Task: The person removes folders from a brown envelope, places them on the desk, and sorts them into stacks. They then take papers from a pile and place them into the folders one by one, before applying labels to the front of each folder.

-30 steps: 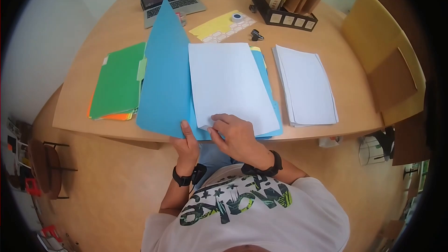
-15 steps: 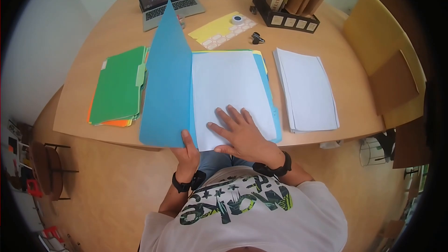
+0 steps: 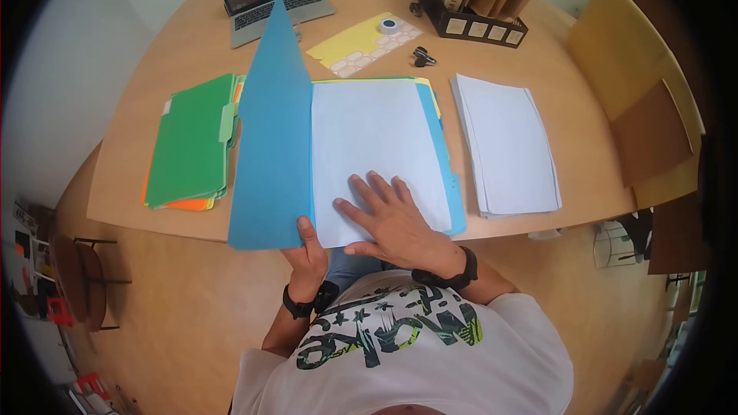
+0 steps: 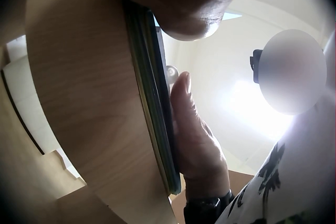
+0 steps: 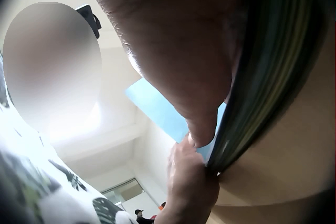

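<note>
A blue folder [image 3: 269,154] lies spread at the table's front edge, its left cover raised. My left hand [image 3: 309,261] grips that cover by its lower edge near the fold, thumb on the inner face. White paper [image 3: 369,127] covers the folder's right side. On the paper's lower part my right hand [image 3: 396,227] rests palm down, fingers straight and spread. Beneath the blue folder is a stack of other folders, their layered edges [image 4: 152,103] visible in the left wrist view.
Green and orange folders [image 3: 188,142] are piled at the left. To the right lies a stack of white paper [image 3: 507,146]. Farther back are a laptop [image 3: 269,0], a yellow sheet [image 3: 357,46] with a tape roll [image 3: 389,25], black clips [image 3: 422,58] and a dark file holder [image 3: 480,29].
My right hand has gone from curled fingers at the paper's lower left corner to lying flat on it. The paper has slid toward me, up against the fold. My left hand keeps its grip.
</note>
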The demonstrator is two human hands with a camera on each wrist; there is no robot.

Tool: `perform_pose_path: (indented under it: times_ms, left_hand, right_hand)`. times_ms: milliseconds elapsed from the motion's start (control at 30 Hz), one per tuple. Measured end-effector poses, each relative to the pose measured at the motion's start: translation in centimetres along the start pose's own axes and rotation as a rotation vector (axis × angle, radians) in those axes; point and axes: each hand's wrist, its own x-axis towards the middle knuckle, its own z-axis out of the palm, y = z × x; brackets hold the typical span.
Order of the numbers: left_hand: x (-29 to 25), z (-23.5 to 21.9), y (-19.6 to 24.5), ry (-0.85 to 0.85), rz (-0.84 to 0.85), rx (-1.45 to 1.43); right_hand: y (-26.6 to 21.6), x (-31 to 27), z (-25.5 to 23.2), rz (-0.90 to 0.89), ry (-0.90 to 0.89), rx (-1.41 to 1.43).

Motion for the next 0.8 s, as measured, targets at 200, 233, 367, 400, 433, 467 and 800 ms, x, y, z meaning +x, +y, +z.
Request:
perform_pose_path:
  times_ms: [200,233,367,400,433,467,800]
  left_hand:
    - [0.0,0.2,-0.4,0.001,0.045,0.008]
    - [0.0,0.2,-0.6,0.0,0.046,0.015]
    - [-0.4,0.1,-1.4,0.001,0.007,0.031]
    - [-0.3,0.3,-1.3,0.016,0.007,0.023]
    - [-0.2,0.5,-1.0,0.036,0.007,0.017]
    - [-0.1,0.7,-0.9,0.058,0.009,0.014]
    - [-1.4,-0.1,-3.0,0.055,-0.011,0.048]
  right_hand:
    - [8.3,1.0,-10.0,0.023,0.116,0.068]
    - [10.5,2.5,-11.7,0.218,0.168,0.147]
    - [24.6,8.7,-11.7,0.474,0.05,-0.057]
    - [27.1,9.3,-10.8,0.494,0.029,-0.133]
    - [29.1,9.5,-9.5,0.532,0.035,-0.117]
    - [31.0,10.0,-8.2,0.566,0.042,-0.099]
    - [35.2,13.5,-4.8,0.532,0.038,0.333]
